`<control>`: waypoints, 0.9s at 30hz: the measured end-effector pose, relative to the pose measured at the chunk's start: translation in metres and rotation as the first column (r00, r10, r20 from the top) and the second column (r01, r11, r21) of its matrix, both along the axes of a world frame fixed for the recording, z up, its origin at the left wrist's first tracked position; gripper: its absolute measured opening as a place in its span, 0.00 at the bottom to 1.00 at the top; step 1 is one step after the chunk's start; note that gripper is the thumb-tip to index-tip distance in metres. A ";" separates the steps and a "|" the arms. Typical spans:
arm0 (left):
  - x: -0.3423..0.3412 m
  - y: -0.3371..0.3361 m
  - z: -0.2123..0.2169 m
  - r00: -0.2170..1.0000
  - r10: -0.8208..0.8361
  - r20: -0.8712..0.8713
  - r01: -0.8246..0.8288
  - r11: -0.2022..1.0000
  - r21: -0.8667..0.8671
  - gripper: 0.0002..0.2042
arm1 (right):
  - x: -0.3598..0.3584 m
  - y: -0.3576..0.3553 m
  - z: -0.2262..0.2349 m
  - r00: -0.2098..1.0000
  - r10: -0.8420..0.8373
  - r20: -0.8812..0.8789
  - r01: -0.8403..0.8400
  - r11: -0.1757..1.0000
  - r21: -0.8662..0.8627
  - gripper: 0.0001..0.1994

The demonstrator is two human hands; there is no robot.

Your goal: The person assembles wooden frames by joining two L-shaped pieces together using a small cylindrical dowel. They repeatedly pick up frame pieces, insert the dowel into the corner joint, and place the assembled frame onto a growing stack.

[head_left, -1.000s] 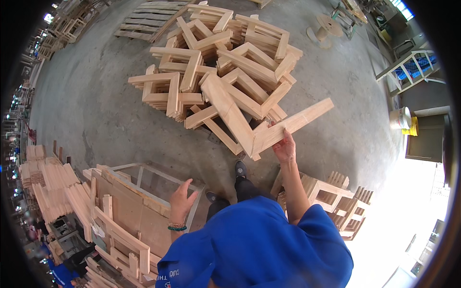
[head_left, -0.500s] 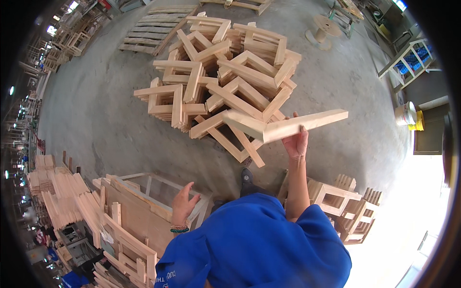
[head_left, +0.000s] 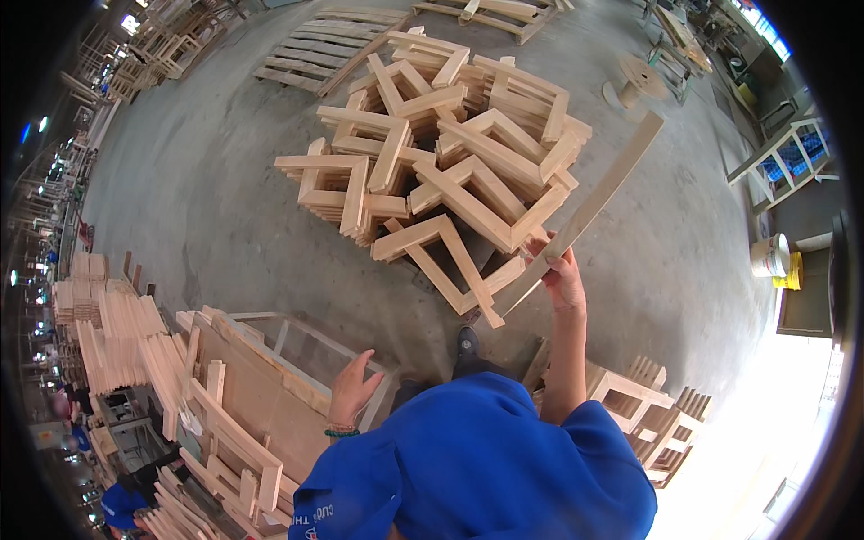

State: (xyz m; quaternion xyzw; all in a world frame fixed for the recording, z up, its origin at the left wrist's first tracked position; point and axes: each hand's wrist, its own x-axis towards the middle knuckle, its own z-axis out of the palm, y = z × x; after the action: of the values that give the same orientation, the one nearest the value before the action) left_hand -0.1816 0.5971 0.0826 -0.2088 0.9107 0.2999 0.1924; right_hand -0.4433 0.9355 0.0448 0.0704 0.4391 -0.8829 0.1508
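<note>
The right hand (head_left: 562, 279) is clamped round a long pale wooden frame piece (head_left: 585, 216), gripped near its lower end; the rest slants up and away above the heap of pale L-shaped wooden frames (head_left: 441, 153) just left of the grip. Half a second ago the piece lay near level. The left hand (head_left: 354, 389) hangs open, empty, over an open plywood crate (head_left: 261, 396), as before

Cable spool (head_left: 637, 79) — white bucket (head_left: 770, 256) — flat pallet (head_left: 310, 56).

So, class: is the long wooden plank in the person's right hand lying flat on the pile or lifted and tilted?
Lifted and tilted: the plank slants upward from the right hand, its far end clear above the pile.
</note>
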 end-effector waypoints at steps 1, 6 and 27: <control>0.001 0.000 -0.001 1.000 0.001 0.006 -0.001 1.000 -0.006 0.25 | -0.001 -0.004 0.004 1.000 0.015 -0.004 -0.015 1.000 -0.023 0.31; 0.004 0.004 -0.008 0.999 0.014 -0.032 -0.014 1.000 0.006 0.26 | -0.004 -0.017 0.012 0.998 0.062 -0.014 -0.063 0.945 -0.322 0.34; -0.075 0.030 0.011 0.790 0.524 0.317 -0.232 -0.223 0.947 0.22 | -0.006 -0.062 0.032 0.992 0.123 -0.032 -0.081 0.418 -0.905 0.45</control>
State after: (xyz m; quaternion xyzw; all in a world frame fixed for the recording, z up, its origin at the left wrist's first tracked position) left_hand -0.2568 0.6275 0.0937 -0.2396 0.2996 0.9197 0.0840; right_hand -0.4494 0.8736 0.0766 -0.0308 -0.1024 -0.9681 0.2268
